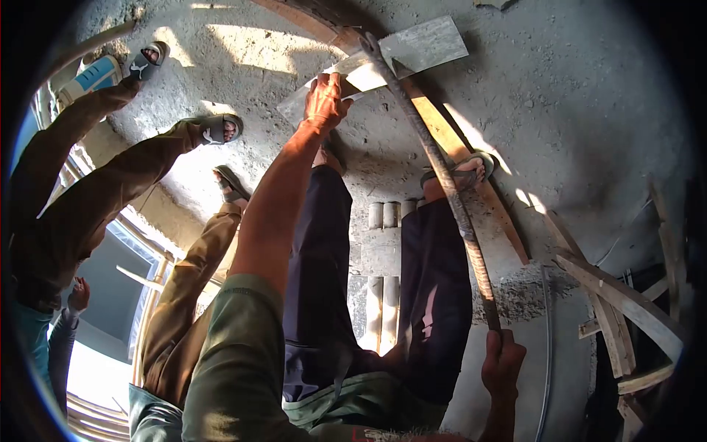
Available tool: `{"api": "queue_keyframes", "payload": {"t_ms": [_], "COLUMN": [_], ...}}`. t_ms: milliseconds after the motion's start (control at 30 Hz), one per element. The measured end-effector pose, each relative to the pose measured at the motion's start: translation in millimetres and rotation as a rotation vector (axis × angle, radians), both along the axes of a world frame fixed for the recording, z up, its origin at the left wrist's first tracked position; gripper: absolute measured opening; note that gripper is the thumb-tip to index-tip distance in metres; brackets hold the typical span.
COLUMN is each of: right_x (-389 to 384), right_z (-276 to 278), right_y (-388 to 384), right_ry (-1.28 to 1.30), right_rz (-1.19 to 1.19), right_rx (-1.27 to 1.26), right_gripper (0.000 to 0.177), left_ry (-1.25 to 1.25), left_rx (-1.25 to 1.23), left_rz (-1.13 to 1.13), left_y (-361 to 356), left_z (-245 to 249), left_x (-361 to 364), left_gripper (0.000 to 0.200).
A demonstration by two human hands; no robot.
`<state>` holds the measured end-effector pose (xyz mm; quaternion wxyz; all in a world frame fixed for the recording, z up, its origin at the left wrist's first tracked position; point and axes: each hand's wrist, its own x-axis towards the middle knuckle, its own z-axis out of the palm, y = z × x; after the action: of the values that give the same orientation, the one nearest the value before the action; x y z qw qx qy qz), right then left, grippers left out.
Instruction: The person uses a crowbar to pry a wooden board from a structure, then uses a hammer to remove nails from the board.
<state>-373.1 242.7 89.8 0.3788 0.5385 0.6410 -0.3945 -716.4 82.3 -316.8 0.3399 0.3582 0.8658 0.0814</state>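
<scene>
My right hand (504,362), at the lower right, is wrapped round the lower end of a long rusty pry bar (449,184). The bar slants up and to the left, and its flattened, claw-like tip lies over a flat grey panel (431,48). My left hand (326,102) reaches forward with curled fingers gripping the near edge of that panel. Beneath the panel, a wooden plank (438,125) runs diagonally across the floor. My sandalled right foot (471,171) rests at the plank, beside the bar.
Two people stand at my left; one's sandalled foot (219,130) is near my left arm. A white and blue bucket (92,77) is beyond them. Loose timber pieces (615,302) lie piled at right. Grit covers the concrete floor (560,96).
</scene>
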Motion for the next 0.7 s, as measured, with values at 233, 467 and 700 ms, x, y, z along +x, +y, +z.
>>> {"api": "queue_keyframes", "payload": {"t_ms": [233, 467, 700], "right_x": [-54.3, -119.9, -147.8], "right_z": [-3.3, -8.3, -30.7], "right_y": [18.8, 18.1, 4.4], "right_ry": [0.022, -0.070, -0.064], "right_rz": [0.210, 0.356, 0.316], "right_rx": [-0.042, 0.034, 0.013], "right_gripper": [0.018, 0.023, 0.027], "left_ry": [0.022, -0.049, -0.047], "left_rx": [0.187, 0.210, 0.208], "left_rz": [0.050, 0.156, 0.152], "left_y": [-11.1, -11.4, -11.1], "left_z": [-24.7, -25.1, -24.0], "left_x": [10.7, 27.4, 23.1], "left_gripper": [0.027, 0.027, 0.024]}}
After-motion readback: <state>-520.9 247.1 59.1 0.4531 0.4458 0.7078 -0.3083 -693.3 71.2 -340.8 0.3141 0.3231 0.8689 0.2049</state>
